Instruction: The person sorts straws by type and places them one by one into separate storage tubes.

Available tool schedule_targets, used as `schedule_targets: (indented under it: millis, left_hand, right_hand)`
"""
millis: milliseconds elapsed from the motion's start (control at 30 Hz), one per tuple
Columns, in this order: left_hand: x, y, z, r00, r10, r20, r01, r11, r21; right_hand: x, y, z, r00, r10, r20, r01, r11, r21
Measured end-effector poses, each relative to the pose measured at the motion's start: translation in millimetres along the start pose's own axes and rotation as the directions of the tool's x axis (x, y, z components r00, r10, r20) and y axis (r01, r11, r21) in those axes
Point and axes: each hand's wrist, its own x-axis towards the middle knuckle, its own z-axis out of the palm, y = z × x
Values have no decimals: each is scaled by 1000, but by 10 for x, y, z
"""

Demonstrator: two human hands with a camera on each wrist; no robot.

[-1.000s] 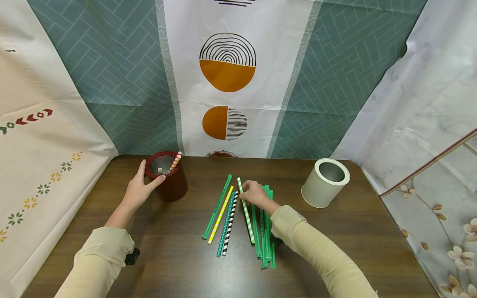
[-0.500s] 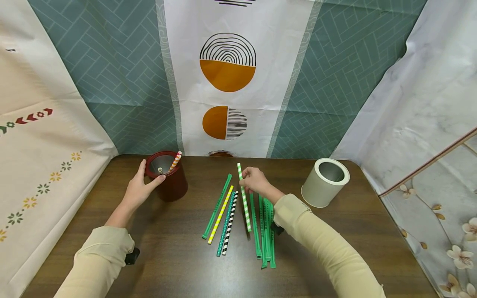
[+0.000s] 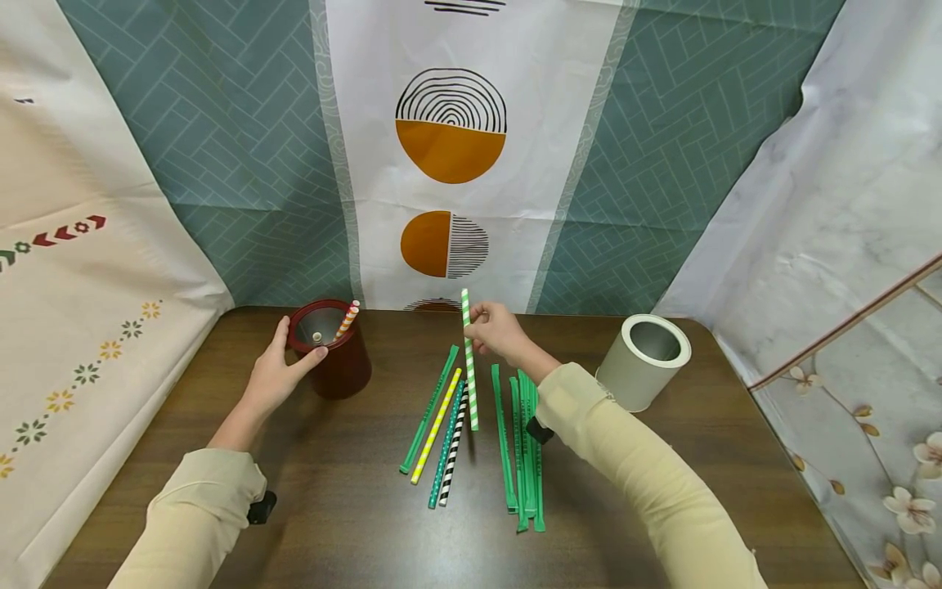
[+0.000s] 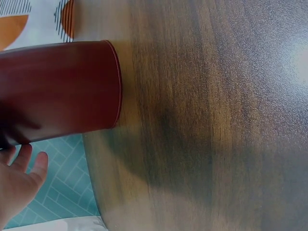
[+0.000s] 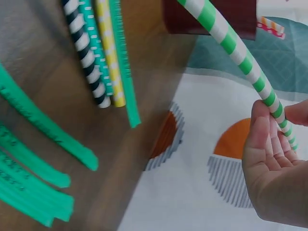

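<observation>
While the left hand (image 3: 274, 378) stood spread wide at the red cup (image 3: 340, 368), its thumb at the near rim and its fingers along the left wall, the right hand (image 3: 499, 331) pinched the green-striped straw (image 3: 472, 384) above its middle. That straw was to the right of the red cup, well apart from it, nearly upright with its top leaning slightly toward it, and seemed raised off the table (image 3: 331, 507).

The step in hand looked like carrying one straw. If the red cup was where it belonged, the next move called for a leftward path, the lower end lifted over the rim, and the left hand steadying the wall. The orange-striped straw (image 3: 349, 317) and a pale end (image 3: 317, 337) showed inside, so a free stretch of the opening seemed the better aim.

Right of the red cup and nearer the person lay a wrapped green straw (image 3: 429, 409), then the yellow straw (image 3: 437, 425), teal straw (image 3: 445, 454) and black-and-white straw (image 3: 452, 450); more green wrapped straws (image 3: 529, 458) lay beyond them. Farthest right of it stood the cream container (image 3: 625, 376).
</observation>
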Motion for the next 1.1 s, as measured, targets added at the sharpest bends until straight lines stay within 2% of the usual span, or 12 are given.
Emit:
schedule_targets:
  millis: [333,467,767,1100]
  left_hand:
    - [2,-16,4,1000,4,0,-4,1000,-1]
    - [5,-23,6,1000,5,0,-5,1000,-4]
    - [7,-19,2,1000,5,-2,-5,1000,-10]
    - [10,-28,7,1000,7,-4,-7,1000,-15]
  right_hand:
    - [60,-367,42,995,-86,-53,87,996,30]
    - [86,-489,67,989,-134,-57,138,988,75]
    - [129,-771,137,964,-240,-117,257,951,171]
    - [141,-1016,237,931,-303,-204,343,918,202]
